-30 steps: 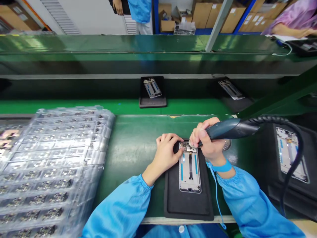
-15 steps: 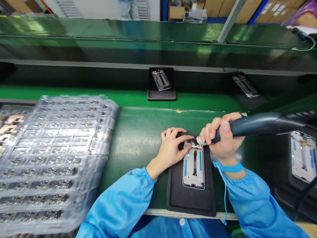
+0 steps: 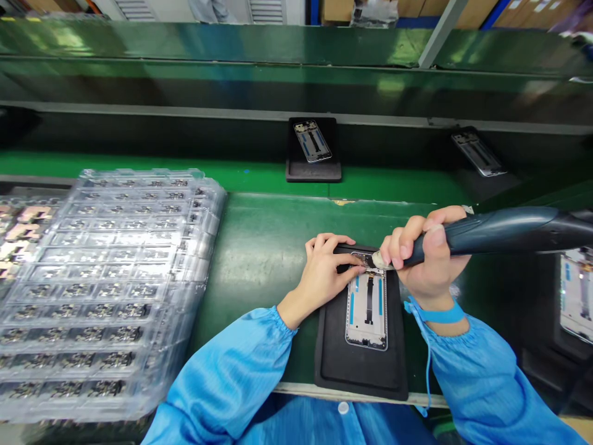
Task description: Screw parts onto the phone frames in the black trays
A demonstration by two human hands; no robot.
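Note:
An open phone frame [image 3: 360, 327] with blue strips and a dark ribbon cable lies in a black foam tray [image 3: 361, 378] before me. My left hand [image 3: 327, 271] is at its upper left, thumb and index finger closed against the top end and the other fingers bent. In my right hand [image 3: 433, 269] is a dark electric screwdriver [image 3: 509, 230], held nearly level. Its pale, wrapped-looking tip touches or hovers just over the frame's upper right; contact cannot be made out. Fingers and tip partly cover the small parts at that end.
Stacked clear plastic trays [image 3: 106, 253] of small metal parts stand at the left. On the green belt behind are a black tray [image 3: 301, 173] with another phone frame [image 3: 312, 141] and a further frame [image 3: 479, 153]. One more frame [image 3: 577, 303] lies at the right edge.
The view has shifted slightly, moving the whole scene a little right and up. My left thumb and index finger have drawn closer together at the frame's top; the screwdriver tip stays there.

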